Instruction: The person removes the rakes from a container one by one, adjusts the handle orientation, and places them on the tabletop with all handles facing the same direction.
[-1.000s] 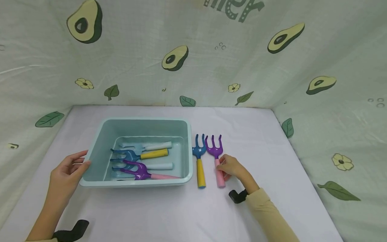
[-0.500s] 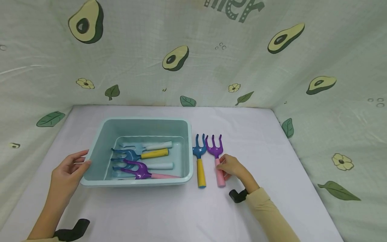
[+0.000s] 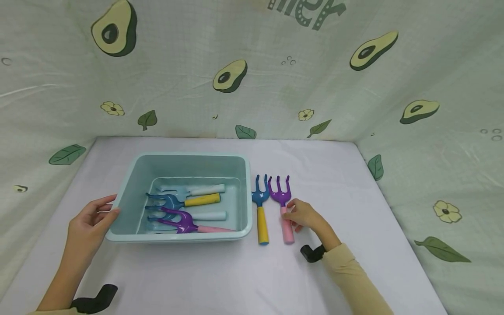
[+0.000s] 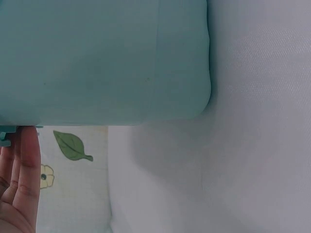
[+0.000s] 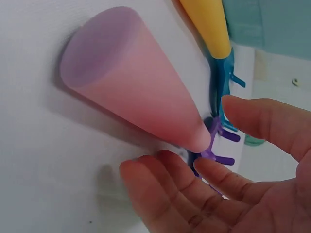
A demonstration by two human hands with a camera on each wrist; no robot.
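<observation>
My left hand (image 3: 87, 225) holds the left rim of a pale blue plastic basin (image 3: 189, 154), thumb at the edge. In the left wrist view its fingers (image 4: 29, 165) meet the rim, and the basin's outer wall (image 4: 97, 63) fills the upper left. A purple hand fork (image 3: 280, 197) with a pink handle lies on the table, tines pointing away. My right hand (image 3: 309, 215) is at that handle; in the right wrist view its fingers and thumb are spread apart beside it. Left of this fork lies a blue hand fork (image 3: 260, 197) with a yellow handle.
Inside the basin lie several more hand forks: a purple one (image 3: 185, 223) with a pink handle, a blue one (image 3: 170, 201) with a yellow handle, and others with pale handles. A white cloth (image 3: 197, 280) covers the table. An avocado-print curtain (image 3: 173, 100) hangs behind and at both sides.
The fingers of my right hand have loosened from the pink handle and the hand has shifted slightly right. Both forks on the table lie as before, and my left hand stays on the basin.
</observation>
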